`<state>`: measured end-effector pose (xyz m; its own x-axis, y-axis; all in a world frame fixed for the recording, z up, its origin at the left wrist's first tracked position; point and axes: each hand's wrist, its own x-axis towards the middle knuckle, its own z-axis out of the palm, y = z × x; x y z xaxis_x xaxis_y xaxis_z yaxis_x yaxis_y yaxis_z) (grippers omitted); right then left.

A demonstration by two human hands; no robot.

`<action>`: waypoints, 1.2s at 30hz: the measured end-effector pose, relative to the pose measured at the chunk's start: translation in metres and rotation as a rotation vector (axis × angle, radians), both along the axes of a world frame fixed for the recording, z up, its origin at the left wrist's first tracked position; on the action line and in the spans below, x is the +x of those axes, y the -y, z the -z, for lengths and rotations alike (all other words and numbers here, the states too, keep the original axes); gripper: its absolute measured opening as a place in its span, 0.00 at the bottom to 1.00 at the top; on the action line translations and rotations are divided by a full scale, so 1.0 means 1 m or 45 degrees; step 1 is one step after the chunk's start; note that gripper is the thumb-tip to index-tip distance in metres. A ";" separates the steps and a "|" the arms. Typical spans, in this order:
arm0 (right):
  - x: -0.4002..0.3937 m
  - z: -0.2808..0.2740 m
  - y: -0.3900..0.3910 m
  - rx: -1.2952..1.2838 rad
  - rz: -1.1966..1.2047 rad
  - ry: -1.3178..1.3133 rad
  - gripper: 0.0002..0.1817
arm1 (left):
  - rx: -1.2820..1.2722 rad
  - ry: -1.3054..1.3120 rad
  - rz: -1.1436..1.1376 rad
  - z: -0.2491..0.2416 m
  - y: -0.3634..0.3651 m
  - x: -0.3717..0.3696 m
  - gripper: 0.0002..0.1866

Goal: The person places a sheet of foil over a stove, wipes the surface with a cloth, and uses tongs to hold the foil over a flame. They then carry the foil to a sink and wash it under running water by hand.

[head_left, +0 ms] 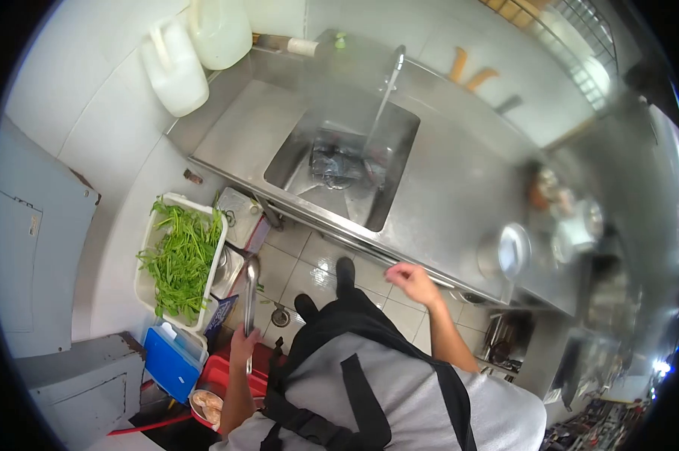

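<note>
My left hand (244, 348) is closed round the handle of a long metal ladle (251, 289), held upright over the floor beside a white bin of leafy greens (180, 259). My right hand (413, 282) hangs near the front edge of the steel counter (448, 218), its fingers curled together; whether something small is in them is too small to tell. In the sink (279, 169) lies a dark, shiny object (339, 161), perhaps under water, below the tap (396, 64). Haze blurs this area.
Two white jugs (175, 71) stand at the upper left. A pot (503, 252) sits on the counter's right part. Below the greens are a blue lid (170, 364) and a red tub (218, 372). Grey metal boxes (35, 240) line the left wall.
</note>
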<state>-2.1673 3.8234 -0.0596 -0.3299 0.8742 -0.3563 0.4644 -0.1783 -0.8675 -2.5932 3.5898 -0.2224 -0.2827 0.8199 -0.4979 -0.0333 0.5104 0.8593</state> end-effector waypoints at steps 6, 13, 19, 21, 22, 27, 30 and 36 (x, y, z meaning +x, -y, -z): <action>-0.072 -0.003 0.009 -0.267 -0.303 -0.309 0.26 | 0.205 -0.075 0.605 -0.151 -0.164 0.087 0.17; -0.084 -0.040 -0.030 -0.706 -0.078 -1.057 0.41 | 0.716 -0.008 0.307 -0.185 -0.255 0.213 0.17; -0.045 -0.051 -0.077 -0.503 -0.235 -0.722 0.41 | 0.450 -0.063 0.190 -0.171 -0.283 0.241 0.21; -0.033 -0.053 -0.096 -0.574 -0.354 -0.627 0.41 | 0.426 0.233 0.338 -0.152 -0.284 0.228 0.25; -0.030 -0.052 -0.104 -0.500 -0.374 -0.529 0.36 | 0.418 0.235 0.320 -0.164 -0.277 0.220 0.25; -0.027 -0.025 -0.177 -0.490 -0.050 -0.277 0.16 | 0.270 -0.096 0.531 -0.154 -0.233 0.140 0.22; -0.035 0.004 -0.222 -0.351 0.250 -0.133 0.21 | 0.094 -0.363 0.461 -0.103 -0.190 0.084 0.23; -0.067 0.037 -0.289 -0.359 0.606 0.135 0.17 | -0.407 -0.547 0.586 0.029 -0.098 -0.013 0.23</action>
<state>-2.2341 4.1120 -0.0961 0.1280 0.7837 -0.6078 0.3582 -0.6080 -0.7085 -2.6060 3.6881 -0.2518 -0.1681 0.7355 -0.6563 0.5550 0.6208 0.5536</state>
